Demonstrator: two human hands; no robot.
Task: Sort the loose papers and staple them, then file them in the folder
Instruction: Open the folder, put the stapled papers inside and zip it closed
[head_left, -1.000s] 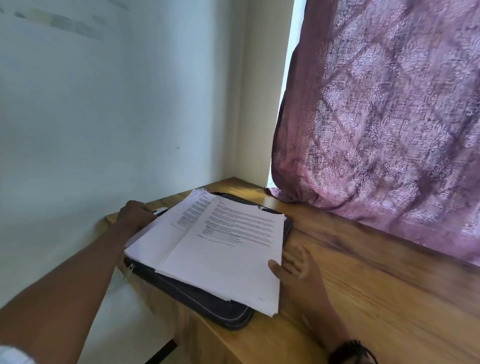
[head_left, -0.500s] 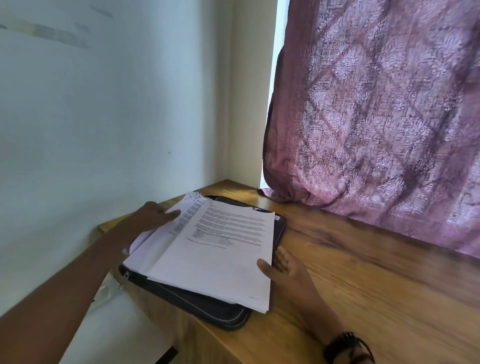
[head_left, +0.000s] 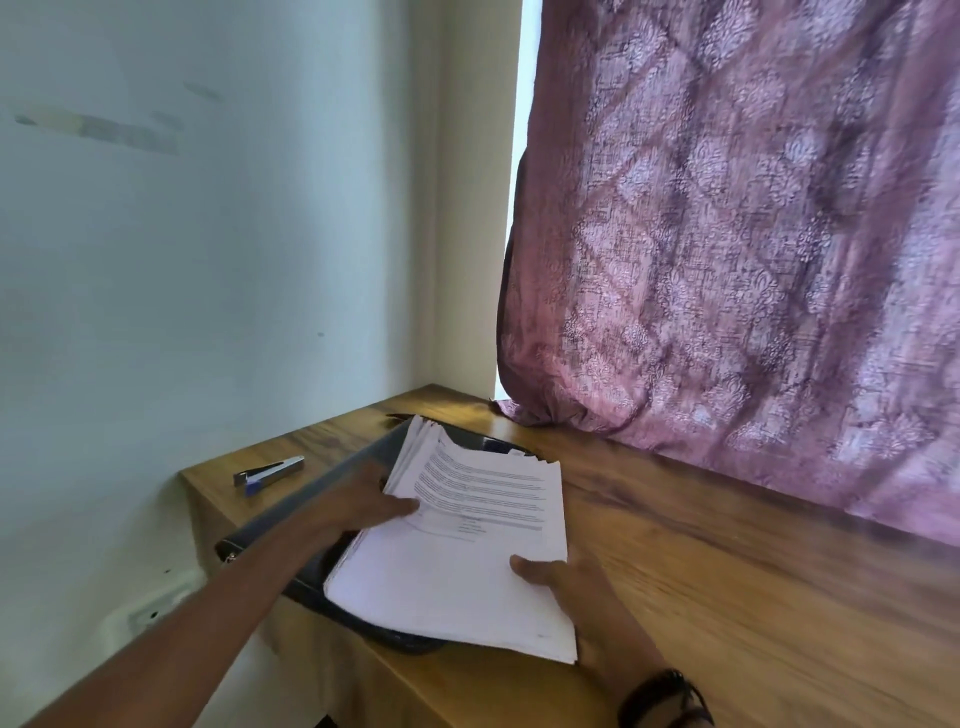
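A stack of white printed papers (head_left: 467, 561) lies partly over a black zip folder (head_left: 311, 499) on the wooden desk. My left hand (head_left: 363, 501) grips the stack's left edge, fingers on the top sheet. My right hand (head_left: 561, 577) holds the stack's right edge, thumb on top and fingers underneath. The stack's near right corner hangs past the folder over the desk. A silver stapler with a blue base (head_left: 267, 475) lies on the desk to the left of the folder, near the wall.
The wooden desk (head_left: 727, 597) runs to the right under a hanging purple patterned curtain (head_left: 727, 260). A pale wall closes the left side, and the desk's left edge (head_left: 197, 499) drops off near the stapler.
The papers have been gathered into a tighter stack and shifted right off the folder's left part. My left hand moved from the far left edge onto the stack. The stapler now shows.
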